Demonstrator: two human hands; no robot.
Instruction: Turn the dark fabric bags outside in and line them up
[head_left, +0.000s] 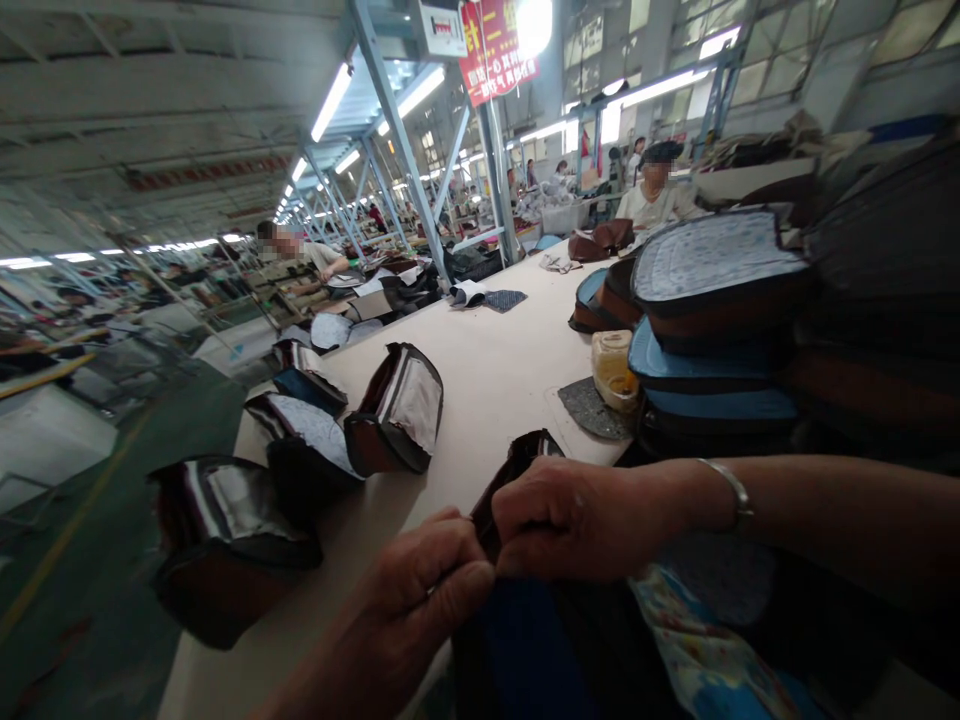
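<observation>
Both hands grip the edge of a dark sewn bag piece (517,640) with a blue panel, low at the front of the table. My left hand (431,575) is closed with thumb and fingers pinched on that edge. Right beside it, my right hand (570,515) is curled into a fist on the same edge, a silver bangle at the wrist. Brown and black material of the piece shows behind the knuckles. What lies under the fingers is hidden. Left of my hands stand several open bag pieces, including a brown one (397,415) and a black one with pale lining (232,550).
The long white table (495,350) stretches away. Stacked bag parts (712,270) rise at the right, beside a yellowish plastic container (615,370) and a dark grey patch (592,408). A person (656,195) sits beyond the table; another person (300,255) works at the left.
</observation>
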